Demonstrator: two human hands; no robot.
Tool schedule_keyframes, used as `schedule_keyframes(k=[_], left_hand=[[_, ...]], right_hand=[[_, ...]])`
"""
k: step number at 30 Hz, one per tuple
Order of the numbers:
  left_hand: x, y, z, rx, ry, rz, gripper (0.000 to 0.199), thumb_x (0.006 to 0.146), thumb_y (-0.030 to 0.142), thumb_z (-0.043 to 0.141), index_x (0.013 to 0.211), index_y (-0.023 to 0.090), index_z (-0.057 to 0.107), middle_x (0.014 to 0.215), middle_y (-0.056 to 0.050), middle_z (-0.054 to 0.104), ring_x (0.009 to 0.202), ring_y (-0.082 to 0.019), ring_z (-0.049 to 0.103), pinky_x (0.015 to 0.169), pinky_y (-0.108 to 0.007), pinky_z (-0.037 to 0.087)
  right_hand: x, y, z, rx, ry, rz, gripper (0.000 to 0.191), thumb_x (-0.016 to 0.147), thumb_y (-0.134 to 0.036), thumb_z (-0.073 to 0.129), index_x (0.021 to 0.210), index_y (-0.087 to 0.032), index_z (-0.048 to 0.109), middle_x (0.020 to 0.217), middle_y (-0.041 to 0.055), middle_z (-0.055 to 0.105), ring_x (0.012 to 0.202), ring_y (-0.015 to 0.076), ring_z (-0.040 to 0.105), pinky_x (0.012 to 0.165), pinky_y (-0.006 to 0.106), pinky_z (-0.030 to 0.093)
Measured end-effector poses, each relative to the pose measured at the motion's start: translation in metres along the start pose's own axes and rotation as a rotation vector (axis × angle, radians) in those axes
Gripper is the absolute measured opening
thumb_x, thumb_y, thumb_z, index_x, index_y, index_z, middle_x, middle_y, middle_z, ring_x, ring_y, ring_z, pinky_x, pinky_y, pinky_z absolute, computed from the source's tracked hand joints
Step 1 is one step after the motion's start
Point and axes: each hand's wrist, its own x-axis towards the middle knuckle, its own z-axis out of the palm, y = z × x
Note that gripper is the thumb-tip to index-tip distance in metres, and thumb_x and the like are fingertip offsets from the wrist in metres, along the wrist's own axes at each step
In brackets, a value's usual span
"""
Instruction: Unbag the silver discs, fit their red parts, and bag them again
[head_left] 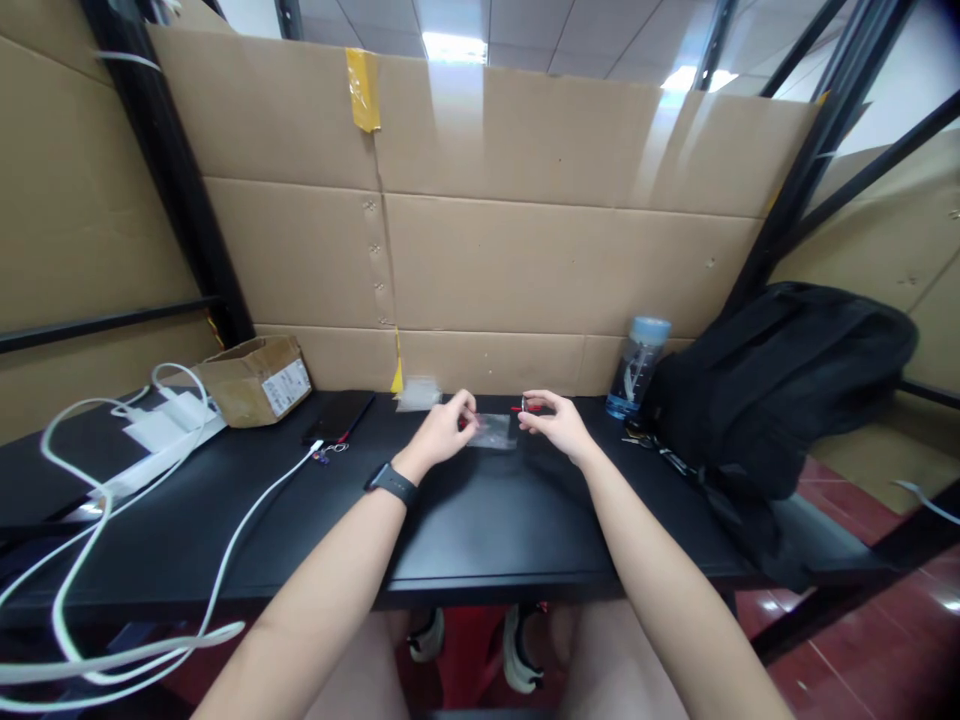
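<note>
Near the middle of the black desk, my left hand [446,430] has its fingers pinched together on a small reddish item, mostly hidden by the fingers. A small clear plastic bag [495,432] lies flat just right of those fingertips. My right hand [553,422] is a little farther right, its thumb and fingers closed on a small thin red item [526,408] with a bright metallic-looking part. Behind my left hand, a stack of clear plastic bags [419,394] rests near the cardboard wall.
Left: a black phone [339,418] with a white cable, an open cardboard box [259,380], a white power strip [161,450] and tangled cables. Right: a blue-capped bottle [637,368], keys [637,437] and a black backpack [780,380]. A cardboard wall [487,260] closes off the back.
</note>
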Motion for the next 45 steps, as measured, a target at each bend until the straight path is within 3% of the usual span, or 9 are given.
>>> schedule_keyframes(k=[6, 12, 17, 20, 23, 29, 34, 40, 45], left_hand=[[-0.004, 0.015, 0.030, 0.258, -0.227, 0.032, 0.021, 0.091, 0.026, 0.056, 0.102, 0.026, 0.074, 0.110, -0.006, 0.067, 0.106, -0.023, 0.062, 0.098, -0.037, 0.045], [-0.011, 0.028, 0.036, 0.422, -0.309, -0.060, 0.033, 0.086, 0.055, 0.067, 0.111, 0.035, 0.076, 0.145, -0.008, 0.048, 0.137, -0.039, 0.034, 0.107, -0.059, 0.031], [-0.012, 0.031, 0.042, 0.454, -0.255, -0.062, 0.040, 0.080, 0.057, 0.071, 0.113, 0.035, 0.074, 0.153, -0.009, 0.039, 0.140, -0.042, 0.027, 0.106, -0.062, 0.031], [-0.012, 0.030, 0.043, 0.445, -0.246, -0.089, 0.048, 0.078, 0.059, 0.072, 0.122, 0.037, 0.070, 0.152, -0.010, 0.039, 0.140, -0.043, 0.027, 0.106, -0.063, 0.031], [-0.012, 0.032, 0.042, 0.434, -0.274, -0.087, 0.053, 0.076, 0.060, 0.074, 0.126, 0.041, 0.067, 0.153, -0.009, 0.038, 0.141, -0.043, 0.027, 0.106, -0.063, 0.031], [-0.013, 0.041, 0.047, 0.381, -0.348, -0.037, 0.064, 0.075, 0.065, 0.073, 0.133, 0.039, 0.063, 0.157, -0.009, 0.036, 0.141, -0.043, 0.028, 0.109, -0.066, 0.028], [-0.015, 0.043, 0.051, 0.400, -0.372, -0.025, 0.063, 0.075, 0.074, 0.067, 0.129, 0.040, 0.067, 0.159, -0.007, 0.034, 0.145, -0.045, 0.023, 0.112, -0.069, 0.021], [-0.017, 0.046, 0.052, 0.446, -0.346, 0.025, 0.062, 0.078, 0.073, 0.063, 0.130, 0.038, 0.068, 0.151, -0.009, 0.046, 0.143, -0.044, 0.027, 0.114, -0.066, 0.019], [-0.017, 0.044, 0.057, 0.358, -0.428, 0.003, 0.061, 0.086, 0.067, 0.057, 0.139, 0.037, 0.059, 0.146, -0.009, 0.055, 0.144, -0.042, 0.031, 0.112, -0.069, 0.020]], right_hand=[[0.003, 0.004, -0.008, -0.137, -0.016, -0.022, 0.055, 0.070, -0.040, 0.083, 0.118, -0.019, 0.065, 0.110, 0.0094, 0.071, 0.070, 0.0174, 0.073, 0.064, 0.031, 0.058], [-0.001, -0.003, -0.014, -0.304, -0.063, -0.082, 0.064, 0.069, -0.033, 0.083, 0.127, -0.023, 0.059, 0.106, 0.0064, 0.072, 0.070, 0.0139, 0.068, 0.069, 0.029, 0.057], [-0.007, -0.013, -0.025, -0.333, -0.365, -0.044, 0.048, 0.064, -0.033, 0.085, 0.106, -0.019, 0.065, 0.099, 0.0050, 0.072, 0.066, 0.0122, 0.064, 0.061, 0.025, 0.052], [-0.011, -0.019, -0.032, -0.390, -0.553, 0.010, 0.042, 0.064, -0.035, 0.085, 0.099, -0.017, 0.071, 0.081, 0.0018, 0.071, 0.065, 0.0131, 0.061, 0.062, 0.025, 0.050], [-0.015, -0.026, -0.041, -0.402, -0.620, 0.063, 0.044, 0.065, -0.039, 0.086, 0.100, -0.016, 0.074, 0.070, -0.0005, 0.068, 0.063, 0.0133, 0.060, 0.062, 0.025, 0.048], [-0.020, -0.034, -0.050, -0.438, -0.733, 0.200, 0.049, 0.057, -0.038, 0.090, 0.098, -0.017, 0.074, 0.089, 0.0041, 0.075, 0.071, 0.0145, 0.063, 0.067, 0.025, 0.050], [-0.018, -0.029, -0.046, -0.638, -0.692, 0.215, 0.039, 0.056, -0.042, 0.090, 0.083, -0.018, 0.075, 0.070, 0.0003, 0.070, 0.066, 0.0152, 0.061, 0.062, 0.024, 0.046], [-0.014, -0.019, -0.038, -0.763, -0.601, 0.188, 0.036, 0.055, -0.041, 0.090, 0.079, -0.019, 0.074, 0.071, 0.0003, 0.070, 0.068, 0.0171, 0.063, 0.061, 0.025, 0.045], [-0.014, -0.018, -0.033, -0.796, -0.584, 0.126, 0.037, 0.057, -0.040, 0.089, 0.083, -0.019, 0.072, 0.077, 0.0000, 0.069, 0.068, 0.0162, 0.061, 0.061, 0.025, 0.044]])
